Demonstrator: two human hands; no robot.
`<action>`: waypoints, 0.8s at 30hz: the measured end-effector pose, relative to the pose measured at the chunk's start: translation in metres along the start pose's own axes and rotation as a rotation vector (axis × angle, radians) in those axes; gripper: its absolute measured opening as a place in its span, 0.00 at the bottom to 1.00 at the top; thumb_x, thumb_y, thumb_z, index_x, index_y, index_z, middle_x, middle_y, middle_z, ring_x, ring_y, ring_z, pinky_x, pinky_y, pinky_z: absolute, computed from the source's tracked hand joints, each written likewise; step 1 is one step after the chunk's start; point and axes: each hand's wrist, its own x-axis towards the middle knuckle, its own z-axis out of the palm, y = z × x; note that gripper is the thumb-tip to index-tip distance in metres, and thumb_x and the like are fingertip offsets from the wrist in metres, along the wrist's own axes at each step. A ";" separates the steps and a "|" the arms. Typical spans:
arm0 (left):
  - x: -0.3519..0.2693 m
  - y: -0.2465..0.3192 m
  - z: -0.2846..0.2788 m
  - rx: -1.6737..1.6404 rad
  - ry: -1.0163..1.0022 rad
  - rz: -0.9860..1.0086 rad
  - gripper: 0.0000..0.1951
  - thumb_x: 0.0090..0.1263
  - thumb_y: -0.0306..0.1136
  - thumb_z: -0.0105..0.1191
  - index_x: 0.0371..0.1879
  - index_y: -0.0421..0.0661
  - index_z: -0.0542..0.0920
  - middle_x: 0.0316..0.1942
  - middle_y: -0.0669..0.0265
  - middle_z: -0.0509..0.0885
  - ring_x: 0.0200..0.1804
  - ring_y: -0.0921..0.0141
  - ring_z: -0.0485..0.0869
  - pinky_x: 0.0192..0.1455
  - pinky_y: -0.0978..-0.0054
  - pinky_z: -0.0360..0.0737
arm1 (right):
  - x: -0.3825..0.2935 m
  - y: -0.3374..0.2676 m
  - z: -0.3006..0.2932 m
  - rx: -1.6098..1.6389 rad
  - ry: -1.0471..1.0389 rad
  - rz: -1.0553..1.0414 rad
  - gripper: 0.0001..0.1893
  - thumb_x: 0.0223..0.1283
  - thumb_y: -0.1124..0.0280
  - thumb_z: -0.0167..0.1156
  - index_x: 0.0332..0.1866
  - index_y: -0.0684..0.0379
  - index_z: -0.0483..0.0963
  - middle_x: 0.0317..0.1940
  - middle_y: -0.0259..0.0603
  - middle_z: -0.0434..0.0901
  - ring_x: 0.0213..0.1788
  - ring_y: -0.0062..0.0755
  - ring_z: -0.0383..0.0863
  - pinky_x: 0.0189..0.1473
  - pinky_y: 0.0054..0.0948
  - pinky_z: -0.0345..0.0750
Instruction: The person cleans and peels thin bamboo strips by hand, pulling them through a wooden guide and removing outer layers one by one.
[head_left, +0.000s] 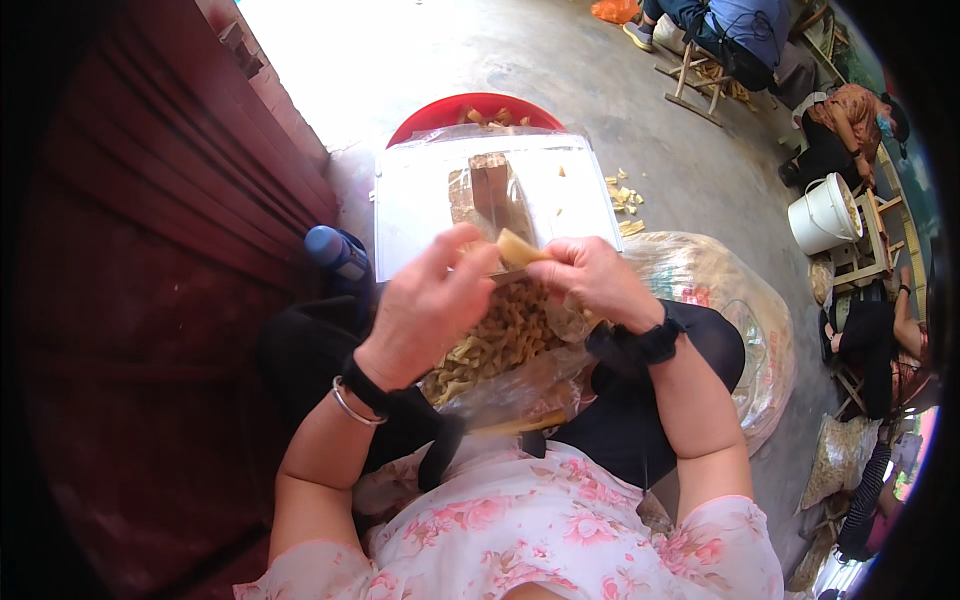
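Note:
My right hand (596, 279) pinches one end of a curved yellowish-tan piece (519, 249); what it is made of I cannot tell. Close to its other end, my left hand (442, 296) is blurred, its thumb and fingers bent, and whether they grip anything is unclear. Both hands are above the near edge of a white board (574, 180). A brown block with an upright part (489, 184) stands on the board, partly wrapped in clear plastic. Below the hands, between my legs, many curled tan pieces (499, 341) lie in an opened clear plastic bag (510, 390).
Behind the board sits a red basin (420, 124) with more pieces. A blue-capped bottle (334, 251) stands at left beside a dark red curtain-like surface (187, 225). A large stuffed plastic sack (720, 285) rests at right. Several people, a white bucket (821, 217) and stools are farther right.

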 end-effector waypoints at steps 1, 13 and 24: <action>0.000 0.007 0.000 -0.075 0.051 0.008 0.13 0.58 0.27 0.57 0.43 0.44 0.79 0.46 0.60 0.79 0.43 0.63 0.82 0.41 0.71 0.81 | -0.006 -0.018 0.004 0.329 -0.150 0.122 0.08 0.65 0.65 0.58 0.36 0.58 0.80 0.20 0.32 0.80 0.19 0.17 0.74 0.22 0.19 0.67; -0.017 0.004 0.019 -0.726 -0.424 -0.296 0.06 0.71 0.32 0.52 0.38 0.44 0.79 0.27 0.60 0.82 0.25 0.64 0.80 0.28 0.72 0.76 | -0.018 -0.016 0.002 0.403 -0.184 -0.230 0.20 0.59 0.82 0.55 0.58 0.63 0.72 0.50 0.39 0.79 0.47 0.26 0.80 0.53 0.23 0.75; -0.009 -0.005 0.031 -1.318 -0.377 -0.695 0.10 0.74 0.29 0.48 0.49 0.39 0.75 0.35 0.71 0.79 0.35 0.81 0.78 0.36 0.83 0.78 | -0.025 -0.009 0.012 0.754 -0.139 0.071 0.12 0.71 0.65 0.54 0.51 0.60 0.73 0.32 0.30 0.80 0.27 0.10 0.73 0.30 0.12 0.71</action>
